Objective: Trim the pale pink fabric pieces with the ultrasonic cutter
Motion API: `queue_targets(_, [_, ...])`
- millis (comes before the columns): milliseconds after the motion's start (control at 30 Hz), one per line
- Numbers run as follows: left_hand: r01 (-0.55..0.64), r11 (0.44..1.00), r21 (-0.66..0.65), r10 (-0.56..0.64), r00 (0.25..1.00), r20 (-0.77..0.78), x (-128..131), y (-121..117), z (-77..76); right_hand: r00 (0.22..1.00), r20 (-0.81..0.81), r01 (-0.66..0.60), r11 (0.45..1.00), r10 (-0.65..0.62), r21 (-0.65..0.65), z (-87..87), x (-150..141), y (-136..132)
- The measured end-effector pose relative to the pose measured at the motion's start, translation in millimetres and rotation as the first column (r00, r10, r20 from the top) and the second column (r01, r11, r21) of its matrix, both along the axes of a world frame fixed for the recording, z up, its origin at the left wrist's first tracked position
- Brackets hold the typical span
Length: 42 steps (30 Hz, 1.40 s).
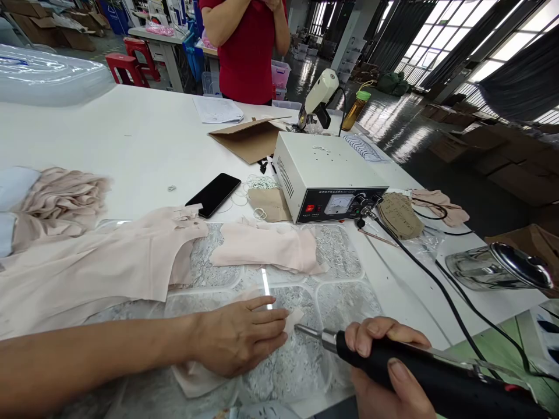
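My left hand (240, 334) lies with fingers stretched out on a small pale pink fabric piece (198, 378), pressing it against the grey marbled mat. Just beyond the fingertips sticks out a corner of the cloth. My right hand (388, 364) is wrapped round the black handle of an ultrasonic hand welder (425, 375), whose metal tip points left and sits at the cloth corner; I cannot tell whether they touch. Another pink fabric piece (271, 247) lies flat ahead of my left hand. At the left a larger pile of pink fabric (96, 256) covers part of the mat.
A white control box (327, 169) with a dial stands ahead, its black cable (432, 291) running to the tool. Around it lie a phone (216, 195), brown cardboard (248, 139) and a metal canister (489, 267). A person in red (248, 55) stands across the table.
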<state>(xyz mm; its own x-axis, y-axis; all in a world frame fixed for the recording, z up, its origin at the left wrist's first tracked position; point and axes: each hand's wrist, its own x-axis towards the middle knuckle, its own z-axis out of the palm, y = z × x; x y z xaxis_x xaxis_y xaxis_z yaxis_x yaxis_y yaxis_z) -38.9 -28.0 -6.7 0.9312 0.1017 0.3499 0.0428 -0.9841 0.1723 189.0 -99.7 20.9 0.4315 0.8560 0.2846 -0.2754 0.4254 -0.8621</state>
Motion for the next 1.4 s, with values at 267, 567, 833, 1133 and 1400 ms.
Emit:
queue_targets(267, [0.021, 1.000, 0.015, -0.022, 1.000, 0.011, 1.0, 1.4, 1.9, 0.997, 0.038, 0.069, 0.997, -0.070, 0.021, -0.8, 0.9, 6.2])
queue_targets(567, [0.018, 0.999, -0.042, -0.018, 1.000, -0.005, 0.4, 0.8, -0.8, 0.998, 0.010, 0.058, 0.998, -0.058, -0.008, 2.7, -0.8, 1.6])
queue_targets(833, [0.020, 0.999, -0.031, -0.020, 1.000, -0.014, -0.3, 0.7, -1.8, 1.000, 0.020, -0.014, 1.000, 0.014, -0.003, 6.3, -10.8, -2.0])
queue_targets(1133, [0.022, 1.000, -0.018, -0.022, 1.000, 0.004, 1.1, 2.1, 0.4, 0.997, 0.068, -0.033, 0.999, 0.032, 0.006, 7.1, -9.9, -1.8])
queue_targets(1400, [0.014, 0.998, -0.056, -0.012, 0.999, 0.046, 1.2, 1.1, 1.5, 0.999, 0.042, -0.009, 0.999, 0.008, 0.033, 8.3, -3.8, -0.1])
